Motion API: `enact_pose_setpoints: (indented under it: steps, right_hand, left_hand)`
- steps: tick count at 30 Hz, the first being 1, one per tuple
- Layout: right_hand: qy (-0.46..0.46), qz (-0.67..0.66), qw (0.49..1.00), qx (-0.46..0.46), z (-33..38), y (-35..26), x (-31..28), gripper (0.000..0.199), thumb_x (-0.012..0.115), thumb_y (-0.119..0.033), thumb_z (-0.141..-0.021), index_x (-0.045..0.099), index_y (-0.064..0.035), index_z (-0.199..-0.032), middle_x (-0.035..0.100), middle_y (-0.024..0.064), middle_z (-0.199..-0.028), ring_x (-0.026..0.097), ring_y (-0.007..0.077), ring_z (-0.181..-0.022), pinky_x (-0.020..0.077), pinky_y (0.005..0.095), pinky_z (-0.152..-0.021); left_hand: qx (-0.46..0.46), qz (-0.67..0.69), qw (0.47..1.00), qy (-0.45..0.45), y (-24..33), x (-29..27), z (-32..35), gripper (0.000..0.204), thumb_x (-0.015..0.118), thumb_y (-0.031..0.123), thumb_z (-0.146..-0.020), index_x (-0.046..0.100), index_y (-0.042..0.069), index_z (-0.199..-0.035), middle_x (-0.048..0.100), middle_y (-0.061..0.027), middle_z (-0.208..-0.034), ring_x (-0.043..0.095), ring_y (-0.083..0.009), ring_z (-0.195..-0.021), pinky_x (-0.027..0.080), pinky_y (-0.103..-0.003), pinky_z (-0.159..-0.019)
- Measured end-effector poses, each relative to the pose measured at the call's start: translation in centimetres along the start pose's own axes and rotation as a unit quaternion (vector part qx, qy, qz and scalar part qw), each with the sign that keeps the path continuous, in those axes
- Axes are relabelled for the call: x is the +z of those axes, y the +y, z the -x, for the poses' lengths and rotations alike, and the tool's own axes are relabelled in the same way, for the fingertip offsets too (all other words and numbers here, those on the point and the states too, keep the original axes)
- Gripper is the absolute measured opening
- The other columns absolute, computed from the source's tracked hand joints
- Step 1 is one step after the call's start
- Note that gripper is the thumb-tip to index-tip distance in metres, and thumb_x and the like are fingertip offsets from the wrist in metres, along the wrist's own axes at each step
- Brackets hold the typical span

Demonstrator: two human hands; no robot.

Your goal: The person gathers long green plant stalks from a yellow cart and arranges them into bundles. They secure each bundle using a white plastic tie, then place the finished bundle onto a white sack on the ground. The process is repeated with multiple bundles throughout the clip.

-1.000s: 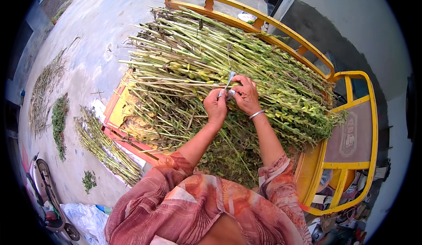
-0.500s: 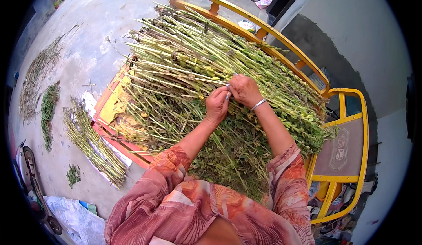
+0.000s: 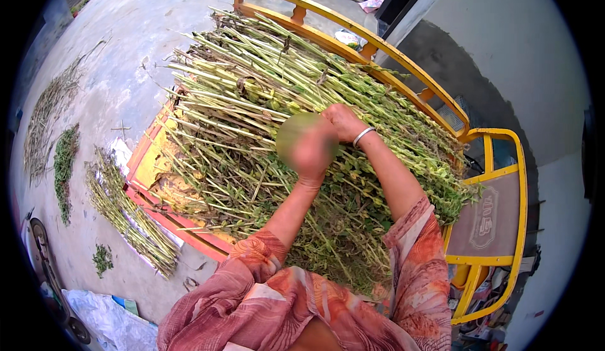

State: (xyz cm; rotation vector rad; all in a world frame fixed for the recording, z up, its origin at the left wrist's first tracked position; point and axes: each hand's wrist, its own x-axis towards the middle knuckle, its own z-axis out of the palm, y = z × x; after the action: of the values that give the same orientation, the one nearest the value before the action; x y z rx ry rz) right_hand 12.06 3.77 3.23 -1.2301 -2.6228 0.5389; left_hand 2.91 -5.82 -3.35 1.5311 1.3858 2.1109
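Note:
A thick pile of cut green plant stalks point(image 3: 252, 102) lies across the cart bed, bare stem ends to the left and leafy, podded tops to the right. Over its middle my two hands are close together. My right hand point(image 3: 345, 123), with a silver bangle on the wrist, has its fingers curled in; what they hold, if anything, is hidden. Just left of it is my left hand point(image 3: 310, 148), covered by a round blur, so its fingers cannot be made out. Loose leafy stems lie below both hands.
A yellow rail point(image 3: 353, 20) runs along the cart's far side, and a yellow-framed panel point(image 3: 486, 215) stands at the right beside a grey wall point(image 3: 504, 55). On the concrete floor to the left lie a smaller stalk bundle point(image 3: 132, 215), green plants point(image 3: 65, 168) and a white sheet point(image 3: 110, 319).
My hands were pinched together over the stalks, a small pale bit showing at the fingertips. Now the left hand sits slightly lower and is blurred. The view has shifted a little.

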Motion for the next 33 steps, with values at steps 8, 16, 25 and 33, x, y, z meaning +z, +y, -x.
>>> enact_pose_setpoints:
  steps: [8, 16, 25, 33]
  right_hand:
    - [-0.084, 0.045, 0.993, 0.063, -1.1, -0.7, -0.7, 0.019, 0.058, -0.018, -0.065, 0.062, -0.0002, -0.058, 0.059, 0.025, -0.066, 0.059, 0.0401, -0.064, 0.0491, 0.0452, -0.063]
    - [-0.135, -0.018, 0.99, -0.036, -1.5, 0.1, -1.5, 0.03, 0.057, -0.023, -0.085, 0.063, 0.0004, -0.067, 0.062, 0.0176, -0.065, 0.06, 0.0308, -0.06, 0.0479, 0.039, -0.059]
    - [0.175, -0.316, 0.931, 0.05, 6.0, -0.2, 1.7, 0.009, 0.065, 0.001, -0.075, 0.061, 0.0007, -0.083, 0.056, 0.0067, -0.101, 0.057, 0.0092, -0.073, 0.0479, 0.0245, -0.061]
    - [0.262, -0.045, 0.961, -0.068, 7.4, -2.3, 2.3, 0.02, 0.07, 0.002, -0.067, 0.06, -0.0014, -0.084, 0.056, 0.0129, -0.106, 0.055, 0.0305, -0.096, 0.046, 0.0386, -0.084]
  left_hand:
    - [0.038, -0.02, 0.993, -0.109, -0.4, -1.5, -1.4, 0.021, 0.065, -0.001, -0.073, 0.066, 0.004, -0.094, 0.065, -0.0094, -0.094, 0.065, -0.0244, -0.075, 0.052, -0.031, -0.064]
    - [-0.019, 0.067, 0.988, -0.136, -0.3, -1.3, -2.1, 0.007, 0.064, -0.001, -0.073, 0.058, 0.001, -0.077, 0.056, -0.0052, -0.086, 0.054, -0.0139, -0.065, 0.042, -0.026, -0.054]
    - [-0.179, 0.187, 0.914, -0.313, -0.8, -3.1, -4.3, 0.005, 0.063, -0.002, -0.077, 0.06, -0.003, -0.073, 0.057, -0.0027, -0.089, 0.052, -0.0085, -0.074, 0.04, -0.022, -0.063]
    - [-0.255, 0.226, 0.882, -0.325, 0.1, -3.6, -4.9, 0.002, 0.063, 0.0, -0.079, 0.064, -0.001, -0.078, 0.058, -0.0016, -0.094, 0.052, -0.0077, -0.079, 0.041, -0.022, -0.067]
